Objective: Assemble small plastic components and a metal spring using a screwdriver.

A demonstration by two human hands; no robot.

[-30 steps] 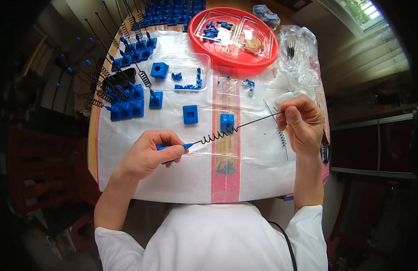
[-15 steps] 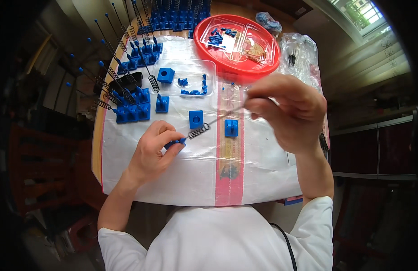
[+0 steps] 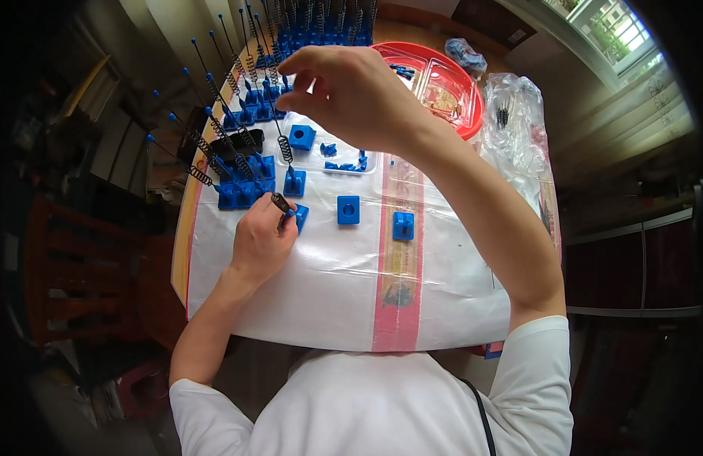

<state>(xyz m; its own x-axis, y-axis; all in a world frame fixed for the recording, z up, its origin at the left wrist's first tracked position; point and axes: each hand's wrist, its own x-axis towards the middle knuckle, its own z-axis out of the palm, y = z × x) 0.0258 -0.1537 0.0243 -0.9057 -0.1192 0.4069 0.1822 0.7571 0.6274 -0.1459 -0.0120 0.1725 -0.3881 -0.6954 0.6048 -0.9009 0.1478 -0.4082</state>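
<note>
The left hand (image 3: pixel 265 235) is low, with its fingers curled in and its thumb pressing close to them. Its arm (image 3: pixel 214 323) comes up from below, and the wrist is nearly straight. The right hand (image 3: pixel 351 95) is up higher, farther out than the left hand. Its fingers bend, with a gap before the thumb. The right arm (image 3: pixel 488 197) slants across toward the left hand's side.

wooden table (image 3: pixel 408 29) has a white plastic sheet (image 3: pixel 321 296) over it, and on top there's blue bases with black springs (image 3: pixel 246 194), some loose blue pieces (image 3: pixel 348 210), a clear tray (image 3: pixel 309 161), red basin (image 3: pixel 477 118), crumpled clear bag (image 3: pixel 526 114)
</note>
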